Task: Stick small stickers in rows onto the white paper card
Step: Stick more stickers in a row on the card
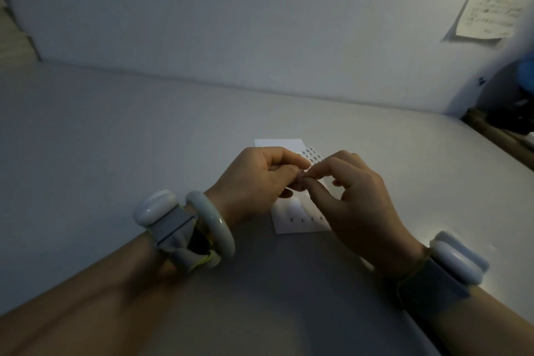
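Note:
A white paper card (pixel 291 224) lies on the table under my hands, with a short row of several small dark stickers near its front edge. My left hand (pixel 254 179) holds up a sticker sheet (pixel 312 154) printed with rows of tiny dark stickers; only its top right part shows above my fingers. My right hand (pixel 355 196) meets the left at the sheet's edge, thumb and forefinger pinched together there. What they pinch is too small to make out. Another white sheet (pixel 277 143) peeks out behind my left hand.
The grey table (pixel 115 139) runs back to a white wall. A paper note (pixel 488 13) is stuck on the wall at the upper right. Dark clutter (pixel 514 113) sits past the table's right edge. Both wrists wear white devices on grey straps.

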`<state>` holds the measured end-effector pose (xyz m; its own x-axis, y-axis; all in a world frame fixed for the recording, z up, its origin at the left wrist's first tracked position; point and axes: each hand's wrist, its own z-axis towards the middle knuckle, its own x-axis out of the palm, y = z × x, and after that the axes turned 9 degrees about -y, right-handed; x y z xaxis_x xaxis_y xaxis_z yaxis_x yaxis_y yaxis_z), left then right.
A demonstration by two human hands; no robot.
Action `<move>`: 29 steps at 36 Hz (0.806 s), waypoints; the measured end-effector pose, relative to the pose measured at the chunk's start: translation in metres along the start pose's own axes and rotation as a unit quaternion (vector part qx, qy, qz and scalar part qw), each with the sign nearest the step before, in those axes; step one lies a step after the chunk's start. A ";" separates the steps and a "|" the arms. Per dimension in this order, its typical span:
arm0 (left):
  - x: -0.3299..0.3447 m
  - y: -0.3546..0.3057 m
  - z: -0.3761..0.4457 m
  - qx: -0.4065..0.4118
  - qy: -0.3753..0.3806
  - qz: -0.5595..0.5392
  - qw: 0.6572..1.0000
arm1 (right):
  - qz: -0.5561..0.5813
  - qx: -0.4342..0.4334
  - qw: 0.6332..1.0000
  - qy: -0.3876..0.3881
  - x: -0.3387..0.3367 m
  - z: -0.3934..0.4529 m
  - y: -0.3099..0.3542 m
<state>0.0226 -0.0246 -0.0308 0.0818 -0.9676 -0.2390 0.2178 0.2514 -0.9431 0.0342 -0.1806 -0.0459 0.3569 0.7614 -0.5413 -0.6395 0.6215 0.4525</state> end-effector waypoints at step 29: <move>-0.008 0.002 0.006 -0.021 -0.047 0.032 0.998 | 0.050 0.126 0.991 0.019 -0.009 0.006 0.004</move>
<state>0.0286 -0.0159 -0.0288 0.1849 -0.9425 -0.2783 0.1685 0.3094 -0.9359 0.0328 -0.1835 -0.0350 0.2716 0.8168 -0.5090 -0.4780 0.5735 0.6653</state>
